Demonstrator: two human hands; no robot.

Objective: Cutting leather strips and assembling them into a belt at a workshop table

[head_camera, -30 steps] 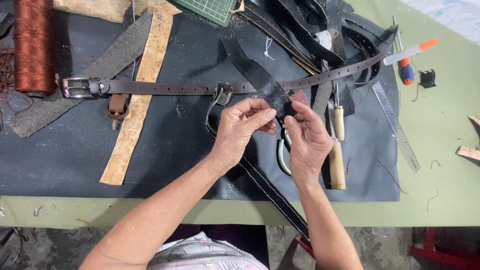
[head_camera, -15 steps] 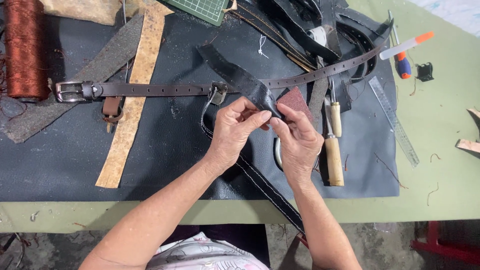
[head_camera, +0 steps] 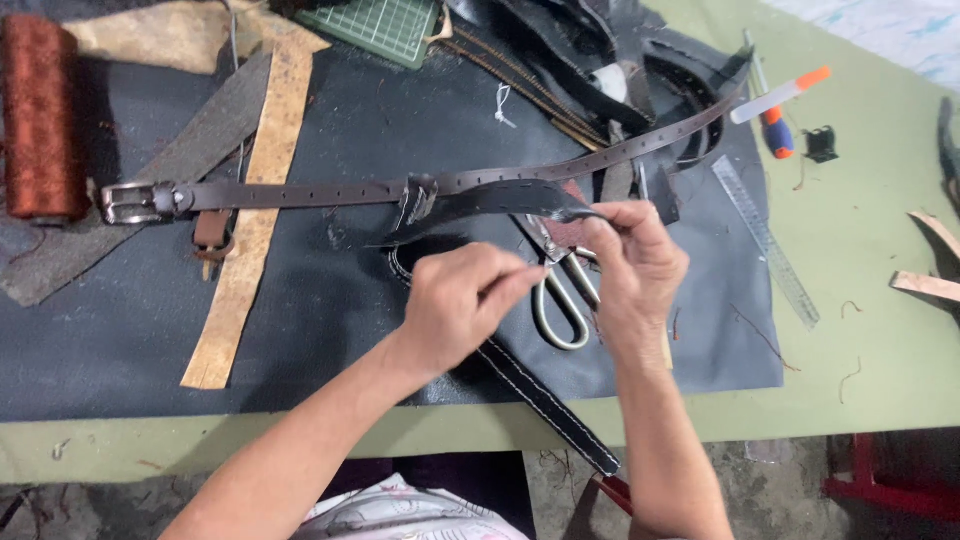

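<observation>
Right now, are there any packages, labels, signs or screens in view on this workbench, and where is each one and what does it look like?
No packages, signs or screens are in view.
Cutting mat: top edge of the bench, a green sheet with a printed pale grid.
Ruler: right side, beyond the right hand, a long clear strip with fine printed marks.
Marker: upper right, a white barrel with an orange cap; any label is too small to tell.

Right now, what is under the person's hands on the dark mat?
Metal scissors lie beneath the right hand, handle loops showing, blades hidden by the black leather strap and fingers. A stitched black strap runs under the left hand.
</observation>
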